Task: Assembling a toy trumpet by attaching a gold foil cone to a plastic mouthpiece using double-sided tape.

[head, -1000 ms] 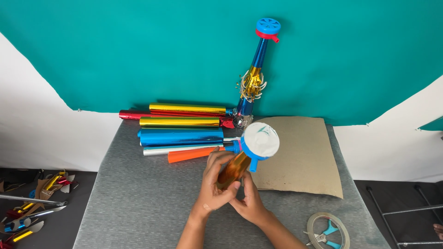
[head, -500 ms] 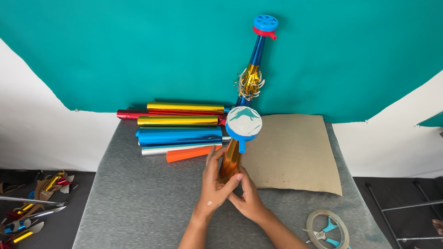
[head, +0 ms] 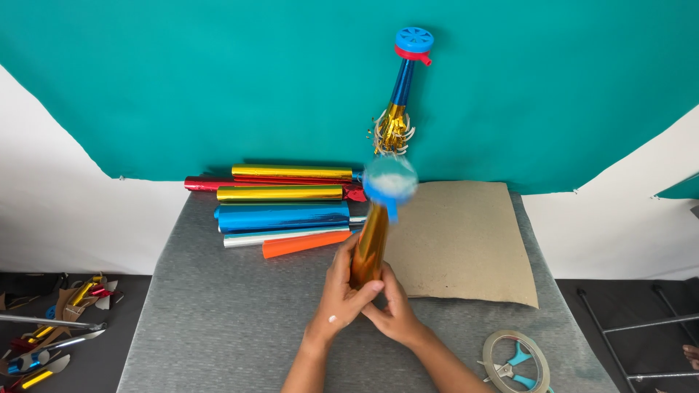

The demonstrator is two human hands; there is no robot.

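Fingers of both hands wrapped round lower end of shiny gold foil tube; long axis upright, blurred blue-white disc cap on top, above grey felt table; left hand higher, right hand beneath.

Grey table bears foil rolls, cardboard sheet, tape roll.

Glossy gold foil tube with a blue plastic cap; shiny foil rolls, matt brown cardboard sheet, rough grey felt mat.
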